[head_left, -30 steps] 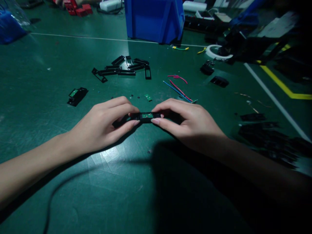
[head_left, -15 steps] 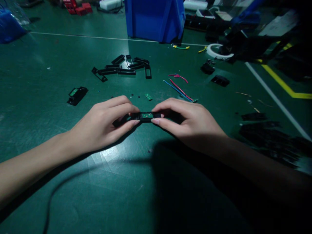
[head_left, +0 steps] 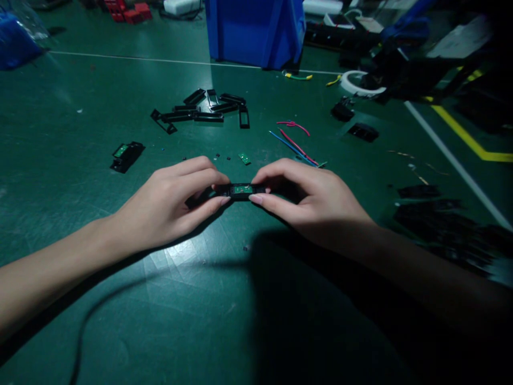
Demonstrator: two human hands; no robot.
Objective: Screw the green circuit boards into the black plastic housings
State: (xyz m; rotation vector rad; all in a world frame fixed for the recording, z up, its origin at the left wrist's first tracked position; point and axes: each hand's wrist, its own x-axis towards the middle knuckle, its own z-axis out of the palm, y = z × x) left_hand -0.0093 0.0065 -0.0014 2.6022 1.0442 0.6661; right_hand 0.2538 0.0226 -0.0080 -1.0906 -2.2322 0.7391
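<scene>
Between my two hands lies a small black plastic housing [head_left: 241,196] with a green circuit board [head_left: 242,189] set in it. My left hand [head_left: 176,200] pinches its left end between thumb and fingers. The right end is gripped the same way by my right hand [head_left: 306,198]. My fingers hide both ends of the housing. Just beyond it on the green surface lies a loose little circuit board [head_left: 244,159], with tiny dark bits nearby. Red and blue wires [head_left: 294,144] rest behind my right hand.
Several black rectangular frames [head_left: 208,117] lie in a loose group farther back. Another housing with a board [head_left: 127,156] sits at left. A blue bin [head_left: 256,32] stands at the back, a white ring [head_left: 360,84] to its right. Dark parts [head_left: 444,224] are heaped at right.
</scene>
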